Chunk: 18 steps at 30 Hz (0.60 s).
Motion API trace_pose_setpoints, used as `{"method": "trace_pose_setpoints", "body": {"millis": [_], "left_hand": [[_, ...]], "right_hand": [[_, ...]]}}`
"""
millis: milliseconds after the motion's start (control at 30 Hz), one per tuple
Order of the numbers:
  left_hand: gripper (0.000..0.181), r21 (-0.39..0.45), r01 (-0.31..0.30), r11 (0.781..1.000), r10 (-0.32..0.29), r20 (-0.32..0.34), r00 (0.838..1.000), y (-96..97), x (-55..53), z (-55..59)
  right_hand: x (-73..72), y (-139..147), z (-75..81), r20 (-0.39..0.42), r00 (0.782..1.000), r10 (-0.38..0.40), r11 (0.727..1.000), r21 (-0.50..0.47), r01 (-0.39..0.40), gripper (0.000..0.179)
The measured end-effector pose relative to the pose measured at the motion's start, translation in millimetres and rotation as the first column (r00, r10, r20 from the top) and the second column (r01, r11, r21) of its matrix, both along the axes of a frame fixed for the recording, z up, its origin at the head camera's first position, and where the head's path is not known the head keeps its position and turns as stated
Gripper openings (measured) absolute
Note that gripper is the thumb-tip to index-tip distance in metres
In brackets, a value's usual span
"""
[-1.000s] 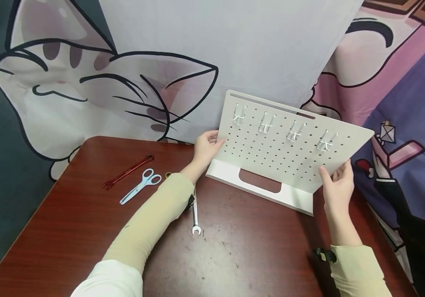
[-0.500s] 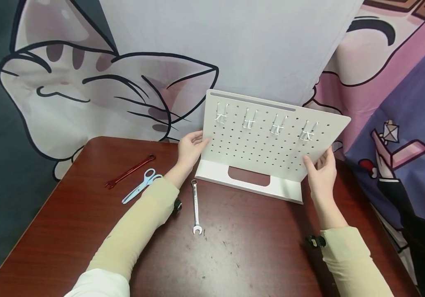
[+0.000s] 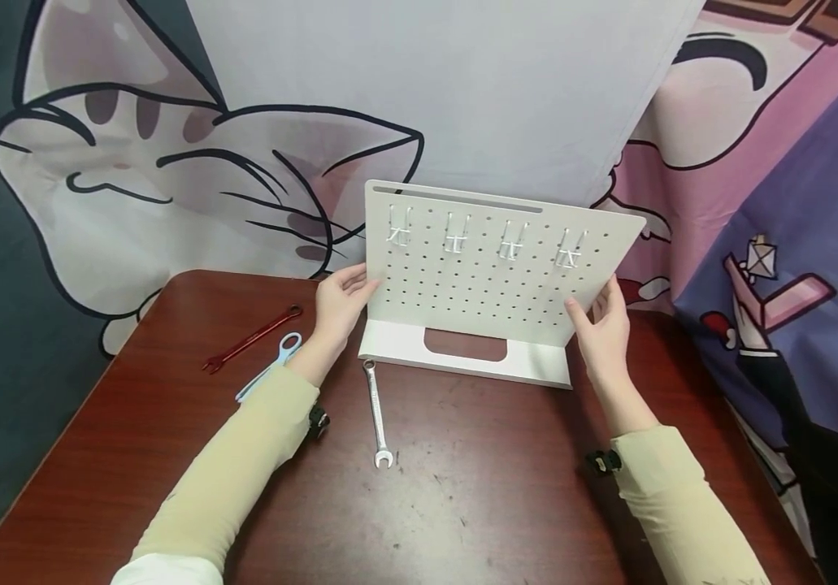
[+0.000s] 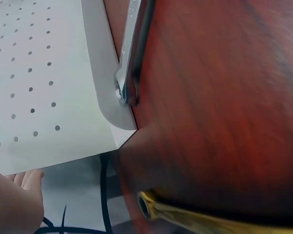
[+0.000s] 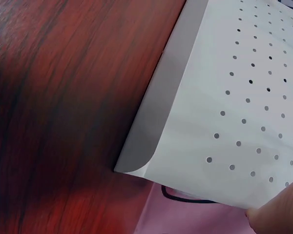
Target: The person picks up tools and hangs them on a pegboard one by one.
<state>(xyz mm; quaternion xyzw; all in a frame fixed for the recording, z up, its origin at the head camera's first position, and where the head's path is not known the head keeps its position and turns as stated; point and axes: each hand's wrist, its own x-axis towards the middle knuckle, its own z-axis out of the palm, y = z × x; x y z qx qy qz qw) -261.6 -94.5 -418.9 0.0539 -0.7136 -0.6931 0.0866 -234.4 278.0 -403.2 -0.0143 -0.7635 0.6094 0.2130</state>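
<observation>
A white pegboard stand (image 3: 477,284) is upright at the back of the table, its flat base with a cut-out slot toward me. Several clear hooks (image 3: 455,236) hang in a row near its top. My left hand (image 3: 336,313) grips the board's left edge, thumb in front and fingers behind. On the right edge my right hand (image 3: 604,345) holds the board in the same way. A silver combination wrench (image 3: 376,410) lies in front of the base, its ring end right at the base's front left edge. In both wrist views the board's lower corners show close up.
To the left lie a red wrench (image 3: 252,339) and light blue scissors (image 3: 289,348), partly hidden by my left forearm. A gold-coloured wrench (image 4: 200,220) shows in the left wrist view. Printed cloth (image 3: 506,97) hangs behind the table.
The pegboard has moved left across the table and turned to face me more squarely, both hands moving with it. My left forearm now covers part of the scissors and has uncovered the silver wrench.
</observation>
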Motion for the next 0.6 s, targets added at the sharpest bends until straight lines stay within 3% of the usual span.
{"method": "trace_pose_setpoints", "body": {"millis": [600], "left_hand": [[0.044, 0.011, -0.06, 0.998, 0.059, 0.014, 0.998, -40.6, 15.4, 0.4]], "right_hand": [[-3.6, -22, -3.4, 0.013, 0.992, 0.127, 0.987, 0.099, -0.128, 0.078]]}}
